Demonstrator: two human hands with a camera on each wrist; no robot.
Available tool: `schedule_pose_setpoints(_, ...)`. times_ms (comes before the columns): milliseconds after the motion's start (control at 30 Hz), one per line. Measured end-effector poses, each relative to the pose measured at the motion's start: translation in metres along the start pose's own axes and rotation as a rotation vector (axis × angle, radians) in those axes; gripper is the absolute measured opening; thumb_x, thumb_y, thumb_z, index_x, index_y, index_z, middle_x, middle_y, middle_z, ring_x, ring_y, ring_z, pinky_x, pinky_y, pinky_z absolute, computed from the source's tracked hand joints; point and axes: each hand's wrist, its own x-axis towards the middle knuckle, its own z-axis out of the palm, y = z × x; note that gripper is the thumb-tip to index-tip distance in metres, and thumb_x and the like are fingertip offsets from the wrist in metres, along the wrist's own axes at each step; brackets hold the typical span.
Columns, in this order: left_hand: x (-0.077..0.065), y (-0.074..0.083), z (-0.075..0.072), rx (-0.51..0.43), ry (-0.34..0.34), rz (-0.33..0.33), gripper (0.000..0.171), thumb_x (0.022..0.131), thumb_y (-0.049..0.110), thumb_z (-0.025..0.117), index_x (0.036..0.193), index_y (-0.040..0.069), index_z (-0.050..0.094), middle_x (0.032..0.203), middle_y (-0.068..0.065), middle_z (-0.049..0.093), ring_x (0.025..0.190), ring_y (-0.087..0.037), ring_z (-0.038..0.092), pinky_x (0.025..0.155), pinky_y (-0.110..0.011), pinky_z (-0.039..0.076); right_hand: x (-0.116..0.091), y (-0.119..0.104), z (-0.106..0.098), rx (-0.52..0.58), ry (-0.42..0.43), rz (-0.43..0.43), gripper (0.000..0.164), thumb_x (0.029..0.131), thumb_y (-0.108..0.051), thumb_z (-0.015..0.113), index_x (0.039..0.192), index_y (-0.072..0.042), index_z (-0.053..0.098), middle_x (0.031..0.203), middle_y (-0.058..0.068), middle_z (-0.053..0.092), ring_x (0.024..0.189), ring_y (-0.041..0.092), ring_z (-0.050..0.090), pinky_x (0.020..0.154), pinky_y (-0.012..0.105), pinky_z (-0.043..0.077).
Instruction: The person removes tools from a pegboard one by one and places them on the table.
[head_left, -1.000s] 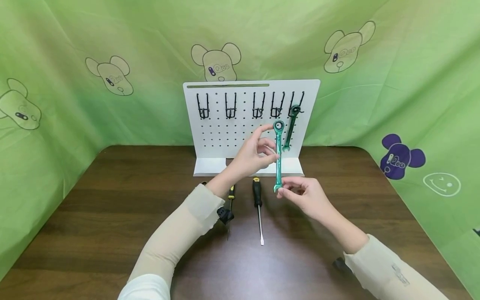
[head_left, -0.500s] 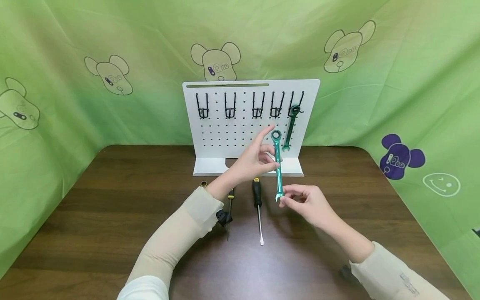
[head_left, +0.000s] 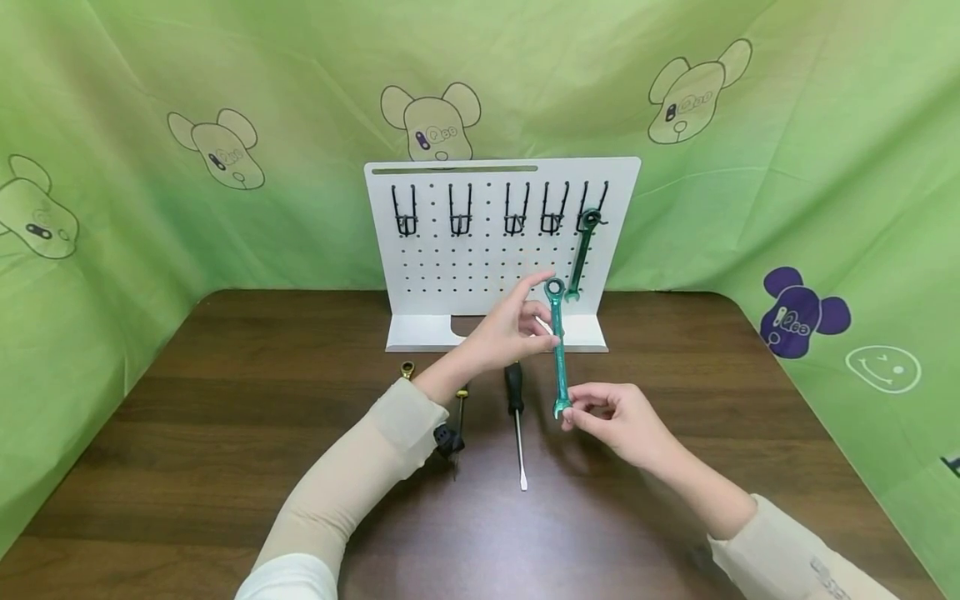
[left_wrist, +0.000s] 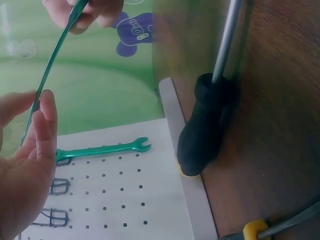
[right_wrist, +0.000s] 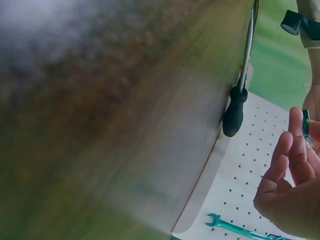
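Both hands hold one green ratcheting combination wrench (head_left: 559, 354), nearly upright in front of the pegboard, ring end up. My left hand (head_left: 512, 329) pinches the middle of its shaft between thumb and fingers, the index finger stretched up near the ring. At the lower, open end, my right hand (head_left: 618, 423) pinches it with thumb and fingertips. A second green wrench (head_left: 581, 257) hangs by its ring from the rightmost hook of the white pegboard (head_left: 450, 271); the left wrist view shows its open end too. Between the hands and the table lies a black-handled flat screwdriver (head_left: 515, 392).
Several black double hooks (head_left: 514, 218) line the board's upper part. Left of the screwdriver, a yellow-banded screwdriver (head_left: 462, 400) and a brass-coloured ring end (head_left: 407, 368) are partly covered by the left forearm. The brown wooden table (head_left: 225, 433) is backed by a green printed curtain (head_left: 315, 100).
Both hands have brought the wrench downward and slightly nearer, away from the hanging wrench. Each hand keeps its pinch on it. The tools on the table have not moved.
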Motion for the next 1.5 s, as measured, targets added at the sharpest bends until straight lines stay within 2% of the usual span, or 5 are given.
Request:
schedule_pose_setpoints(233,0.001,-0.006,0.0,0.062,0.007,-0.016,0.08,0.087,-0.005,0.07,0.153,0.013,0.027,0.099,-0.018,0.066,0.085,-0.02,0.069,0.078,-0.023,0.056,-0.003,0.0,-0.002,0.005,-0.043,0.052,0.013,0.091,-0.002,0.068,0.101,0.006,0.071,0.077,0.01,0.074,0.072,0.011,0.071,0.07,0.017,0.054)
schedule_pose_setpoints(633,0.001,-0.012,0.003,0.053,0.036,-0.062,0.079,0.087,-0.005,0.071,0.152,0.01,0.028,0.099,-0.015,0.063,0.087,-0.02,0.068,0.076,-0.021,0.053,-0.003,0.001,-0.005,0.004,-0.093,0.053,0.012,0.091,-0.001,0.067,0.099,0.007,0.069,0.076,0.009,0.074,0.071,0.011,0.071,0.071,0.016,0.054)
schedule_pose_setpoints(967,-0.001,-0.017,0.004,0.098,0.017,-0.119,0.075,0.087,0.0,0.073,0.15,0.007,0.033,0.102,-0.012,0.064,0.092,-0.02,0.068,0.083,-0.027,0.053,-0.006,0.005,-0.005,0.008,-0.168,0.072,0.01,0.092,-0.003,0.065,0.097,0.005,0.069,0.076,0.009,0.074,0.073,0.011,0.071,0.07,0.017,0.051)
schedule_pose_setpoints(1133,-0.001,-0.022,0.003,0.157,0.014,-0.136,0.068,0.087,0.004,0.075,0.145,0.004,0.039,0.106,-0.015,0.066,0.094,-0.023,0.07,0.083,-0.024,0.052,-0.008,0.007,-0.004,0.018,-0.21,0.089,0.009,0.091,-0.003,0.066,0.094,0.005,0.069,0.077,0.01,0.074,0.072,0.01,0.07,0.066,0.018,0.052)
schedule_pose_setpoints(1500,0.0,-0.03,0.004,0.315,0.007,-0.201,0.058,0.087,0.013,0.077,0.138,0.009,0.05,0.114,-0.011,0.067,0.097,-0.019,0.07,0.083,-0.025,0.051,-0.009,0.01,-0.005,0.001,-0.289,0.128,0.01,0.09,-0.008,0.07,0.091,0.002,0.068,0.076,0.009,0.073,0.071,0.007,0.067,0.06,0.019,0.046)
